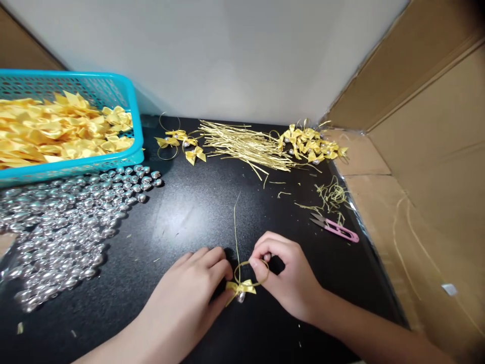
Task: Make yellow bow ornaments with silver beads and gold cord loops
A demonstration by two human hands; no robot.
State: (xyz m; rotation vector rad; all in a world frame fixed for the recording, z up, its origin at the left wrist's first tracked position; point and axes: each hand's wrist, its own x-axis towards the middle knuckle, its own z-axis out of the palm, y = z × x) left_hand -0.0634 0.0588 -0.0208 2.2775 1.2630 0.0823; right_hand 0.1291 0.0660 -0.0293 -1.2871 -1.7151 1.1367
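Observation:
Close to the front of the table, a yellow ribbon bow lies between my two hands. A silver bead hangs at its middle. From the bow a gold cord runs, with a loop to the right and a loose end pointing away from me. My left hand pinches the bow's left side between thumb and fingers. With thumb and forefinger, my right hand grips the looped gold cord. The exact fingertip contact on the bow is partly hidden.
A turquoise basket of yellow bows stands back left, with many silver beads before it. Gold cords lie at the back between finished bows and several others. Pink thread snips and cord scraps are right.

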